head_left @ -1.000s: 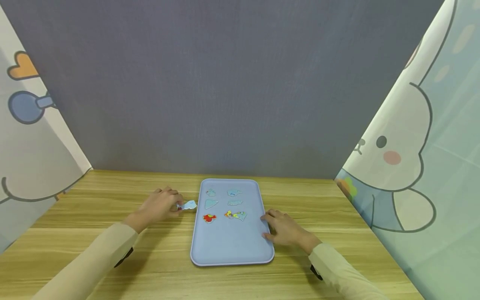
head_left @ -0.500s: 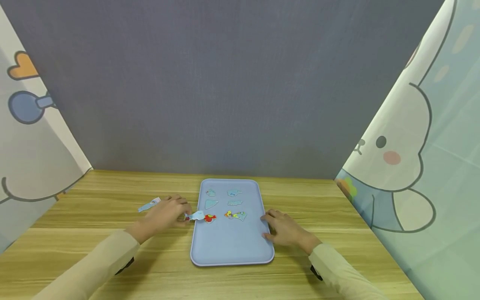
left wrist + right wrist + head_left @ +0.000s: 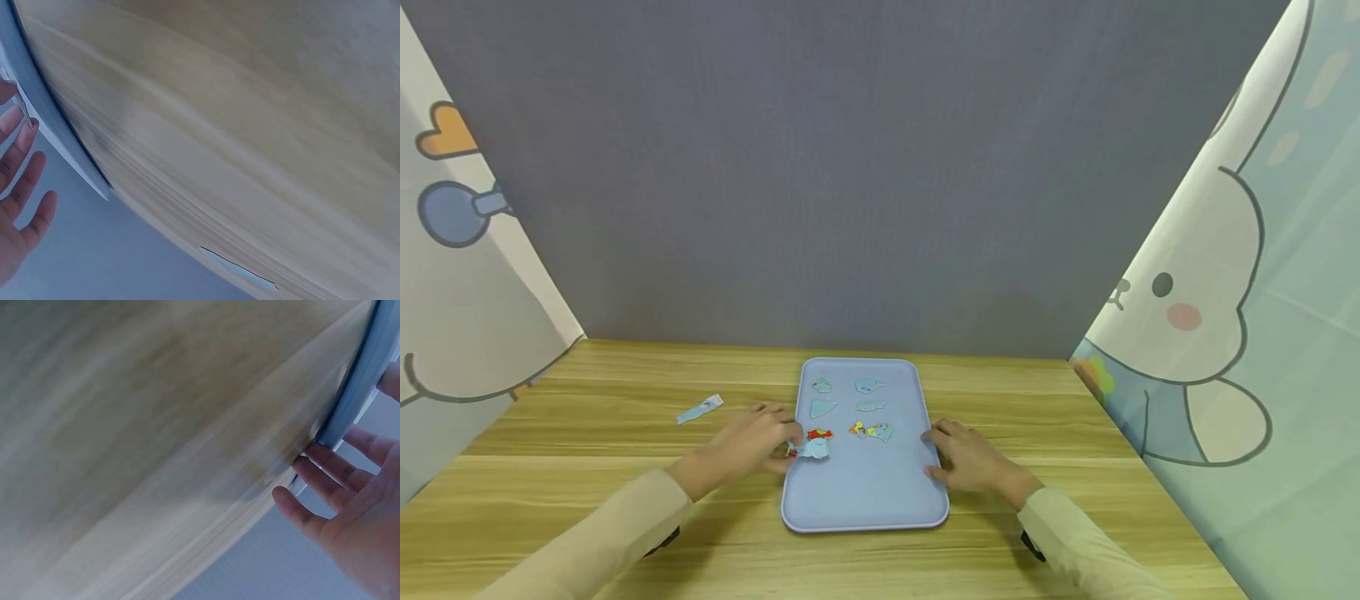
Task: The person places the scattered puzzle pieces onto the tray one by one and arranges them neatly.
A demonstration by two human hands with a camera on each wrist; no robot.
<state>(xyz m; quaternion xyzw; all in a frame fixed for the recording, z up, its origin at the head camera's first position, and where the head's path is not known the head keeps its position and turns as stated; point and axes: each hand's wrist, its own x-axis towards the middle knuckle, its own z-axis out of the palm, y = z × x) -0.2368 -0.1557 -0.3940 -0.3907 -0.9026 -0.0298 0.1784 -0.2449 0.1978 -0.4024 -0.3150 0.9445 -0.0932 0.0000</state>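
Observation:
My left hand (image 3: 758, 435) pinches a thin light-blue cut-out piece (image 3: 814, 449) with a bit of red, over the left side of the pale blue tray (image 3: 865, 500). In the left wrist view, the thumb and fingertips meet on the thin piece's edge. A red cut-out (image 3: 818, 434) lies just beyond it, partly covered. To its right lies a cut-out of a figure with orange hair and yellow (image 3: 871, 431). My right hand (image 3: 973, 457) rests at the tray's right edge, its extended fingers (image 3: 331, 465) touching the rim.
Several other light-blue cut-outs, such as a triangular piece (image 3: 822, 407) and a wavy strip (image 3: 870, 406), lie in the tray's far half. A narrow blue strip (image 3: 700, 409) lies on the wooden table (image 3: 625, 375) to the left. A grey panel (image 3: 835, 208) stands behind the table.
My left hand has brought the light-blue piece toward me and to the right, from beside the tray to over it. The narrow strip on the table has come into view. My right hand has stayed put.

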